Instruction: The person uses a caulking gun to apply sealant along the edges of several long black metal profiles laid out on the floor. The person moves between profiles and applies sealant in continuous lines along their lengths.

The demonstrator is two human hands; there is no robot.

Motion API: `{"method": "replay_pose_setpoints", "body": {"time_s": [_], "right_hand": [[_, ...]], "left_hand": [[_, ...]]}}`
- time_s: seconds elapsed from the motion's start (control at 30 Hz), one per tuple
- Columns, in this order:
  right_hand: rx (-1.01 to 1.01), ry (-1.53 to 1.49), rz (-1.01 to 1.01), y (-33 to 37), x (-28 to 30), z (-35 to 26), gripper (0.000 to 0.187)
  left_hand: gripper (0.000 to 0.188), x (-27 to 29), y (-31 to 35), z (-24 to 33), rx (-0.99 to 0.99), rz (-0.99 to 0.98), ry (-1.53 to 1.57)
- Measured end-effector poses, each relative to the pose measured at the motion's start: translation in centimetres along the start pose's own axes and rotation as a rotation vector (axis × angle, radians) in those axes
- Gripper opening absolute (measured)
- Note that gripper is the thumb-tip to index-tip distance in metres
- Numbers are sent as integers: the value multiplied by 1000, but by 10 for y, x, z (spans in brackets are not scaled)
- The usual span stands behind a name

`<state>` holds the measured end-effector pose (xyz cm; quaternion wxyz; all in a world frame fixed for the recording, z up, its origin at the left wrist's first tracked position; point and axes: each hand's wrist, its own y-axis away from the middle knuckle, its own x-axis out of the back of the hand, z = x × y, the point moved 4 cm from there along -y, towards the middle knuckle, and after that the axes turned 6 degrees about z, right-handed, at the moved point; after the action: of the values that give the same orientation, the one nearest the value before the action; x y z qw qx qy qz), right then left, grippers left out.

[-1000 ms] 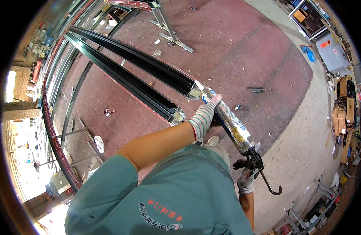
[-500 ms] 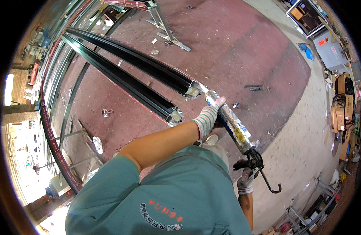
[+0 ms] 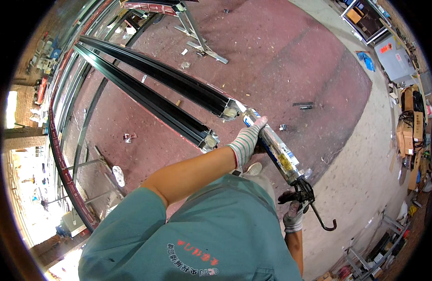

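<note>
A caulking gun [image 3: 280,158] with a tube of sealant in it slants across my front, nozzle up and to the left. My left hand [image 3: 247,144], in a striped glove, is wrapped round the barrel near its front. Lower right, my gloved right hand [image 3: 292,216] grips the black handle and trigger; its fingers are partly hidden. The nozzle tip is at the cut end of the farther black metal profile [image 3: 178,82], seemingly touching it. Parallel to that one, a nearer black profile [image 3: 150,101] ends in an open hollow section next to my left forearm.
A metal trestle [image 3: 199,40] stands at the far side. Long frame profiles [image 3: 61,161] curve along the left. Small scraps [image 3: 302,105] lie on the dark red floor. Cardboard boxes [image 3: 409,126] and a grey cabinet [image 3: 395,58] line the right.
The nozzle and my left hand have shifted very slightly left along the profile's end. Both hands keep their hold on the caulking gun.
</note>
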<state>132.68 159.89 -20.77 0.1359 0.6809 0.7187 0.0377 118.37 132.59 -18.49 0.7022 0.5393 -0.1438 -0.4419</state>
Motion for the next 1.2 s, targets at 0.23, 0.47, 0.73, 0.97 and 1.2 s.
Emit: {"method": "replay_pose_setpoints", "body": {"time_s": [0.23,0.47,0.73,0.97,1.2], "right_hand": [[20,238,105,-3,-22,-43,62],[-34,166,60,0,-10,-24,70],[-84,127,111,2,-3,-14,61],[-79,72,125,3,1,-6,60],[1,225,156,5,-7,-22,64]], "left_hand": [[52,-8,-12,-9,43,-24,12],[55,-11,-21,-15,17,-20,0],[56,-18,-22,-21,58,-22,-4],[54,-18,-33,-27,44,-69,-17],[49,-12,-9,-12,31,-12,11]]}}
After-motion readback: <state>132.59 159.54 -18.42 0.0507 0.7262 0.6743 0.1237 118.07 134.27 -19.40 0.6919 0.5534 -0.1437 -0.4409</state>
